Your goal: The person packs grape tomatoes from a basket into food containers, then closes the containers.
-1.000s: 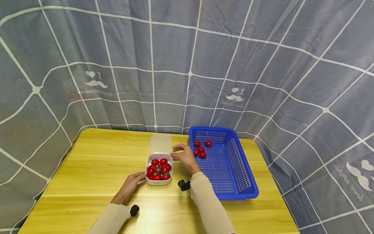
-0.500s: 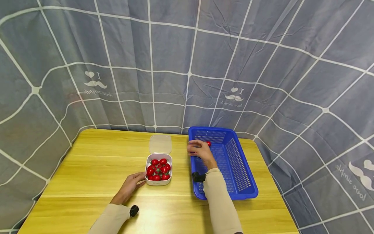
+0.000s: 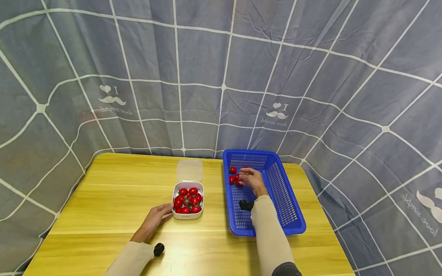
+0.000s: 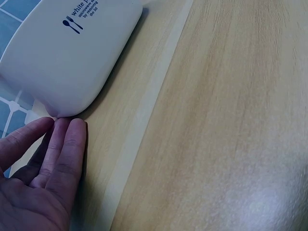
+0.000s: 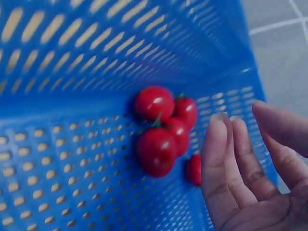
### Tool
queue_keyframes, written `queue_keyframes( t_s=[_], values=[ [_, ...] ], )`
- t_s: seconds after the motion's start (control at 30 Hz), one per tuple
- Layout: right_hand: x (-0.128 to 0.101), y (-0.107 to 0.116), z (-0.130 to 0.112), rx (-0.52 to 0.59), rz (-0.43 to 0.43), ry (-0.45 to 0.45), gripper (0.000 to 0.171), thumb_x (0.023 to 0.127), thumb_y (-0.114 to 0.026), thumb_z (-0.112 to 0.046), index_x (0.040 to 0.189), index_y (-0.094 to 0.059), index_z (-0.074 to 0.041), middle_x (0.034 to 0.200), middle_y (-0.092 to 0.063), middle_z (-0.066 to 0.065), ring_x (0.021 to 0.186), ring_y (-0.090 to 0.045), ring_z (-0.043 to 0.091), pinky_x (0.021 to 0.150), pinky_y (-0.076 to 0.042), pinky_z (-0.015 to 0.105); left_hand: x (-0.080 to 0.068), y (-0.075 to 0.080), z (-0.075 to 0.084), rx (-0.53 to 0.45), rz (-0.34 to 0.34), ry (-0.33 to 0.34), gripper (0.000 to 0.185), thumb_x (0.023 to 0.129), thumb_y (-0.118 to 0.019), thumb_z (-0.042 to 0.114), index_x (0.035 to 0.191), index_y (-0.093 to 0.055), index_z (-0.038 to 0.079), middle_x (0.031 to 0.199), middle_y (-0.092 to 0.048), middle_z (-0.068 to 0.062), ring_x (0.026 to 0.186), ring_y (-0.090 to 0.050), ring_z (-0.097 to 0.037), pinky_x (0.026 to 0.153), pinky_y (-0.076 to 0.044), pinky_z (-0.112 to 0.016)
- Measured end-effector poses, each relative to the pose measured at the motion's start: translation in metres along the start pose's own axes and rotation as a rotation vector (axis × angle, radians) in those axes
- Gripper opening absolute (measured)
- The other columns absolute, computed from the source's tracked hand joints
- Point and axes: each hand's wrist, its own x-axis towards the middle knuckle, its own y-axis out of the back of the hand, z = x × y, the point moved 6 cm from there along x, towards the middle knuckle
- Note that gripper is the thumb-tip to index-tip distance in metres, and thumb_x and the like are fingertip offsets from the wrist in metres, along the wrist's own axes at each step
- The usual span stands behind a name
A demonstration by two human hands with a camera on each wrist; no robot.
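A grey cloth curtain with white grid lines hangs behind a yellow wood-grain desk. Between the desk's 2 and 3 o'clock stands a rectangular blue plastic basket with slotted walls. Two cream sleeves reach in from the near edge. A squarish white box, its translucent lid laid back toward 12 o'clock, sits at the basket's 9 o'clock, apart from it. At the box's 8 o'clock, the person's left hand extends its fingers, tips touching the box's side. The right hand hangs over the basket, thumb apart from nearly straight fingers. Smallest are the glossy red tomatoes: a group with green stems fills the box, and five more lie at the basket's 10 o'clock, near the right fingertips; contact cannot be told.
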Motion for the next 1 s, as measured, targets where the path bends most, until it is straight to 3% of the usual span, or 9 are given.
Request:
queue_keyframes(
  t_s=[0.2,0.4,0.73,1.0],
  values=[
    [0.008,0.011,0.02,-0.074,0.033,-0.048,0.039,0.084,-0.059,0.014,0.123,-0.056,0.014,0.121,-0.059,0.03,0.075,-0.065,0.016,0.068,-0.062,0.032,-0.004,-0.002,0.003,0.001,-0.016,-0.009,0.057,0.101,-0.051,0.027,0.133,-0.041,-0.019,0.14,-0.041,-0.033,0.129,-0.043,-0.041,0.102,-0.048,-0.036],
    [0.011,0.009,0.038,-0.156,0.052,-0.096,0.038,0.081,-0.064,0.014,0.118,-0.061,0.012,0.108,-0.066,0.024,0.066,-0.061,0.01,0.055,-0.058,0.023,-0.004,-0.001,0.004,-0.004,0.001,-0.001,0.056,0.101,-0.052,0.027,0.133,-0.042,-0.018,0.139,-0.042,-0.032,0.128,-0.044,-0.04,0.101,-0.049,-0.035],
    [0.013,0.0,0.05,-0.291,0.08,-0.13,0.035,0.073,-0.071,0.015,0.106,-0.061,0.012,0.094,-0.059,0.015,0.06,-0.058,0.012,0.046,-0.056,0.024,-0.004,-0.001,0.004,0.005,-0.008,0.001,0.056,0.101,-0.051,0.027,0.133,-0.042,-0.018,0.14,-0.041,-0.032,0.129,-0.044,-0.04,0.102,-0.048,-0.036],
    [0.015,-0.003,0.047,-0.291,0.068,-0.139,0.032,0.074,-0.073,0.011,0.103,-0.061,0.01,0.08,-0.057,0.006,0.056,-0.054,0.01,0.044,-0.054,0.022,-0.003,0.0,0.004,0.003,-0.003,0.002,0.057,0.1,-0.052,0.029,0.132,-0.044,-0.017,0.139,-0.043,-0.03,0.129,-0.044,-0.039,0.102,-0.048,-0.035]
  ],
)
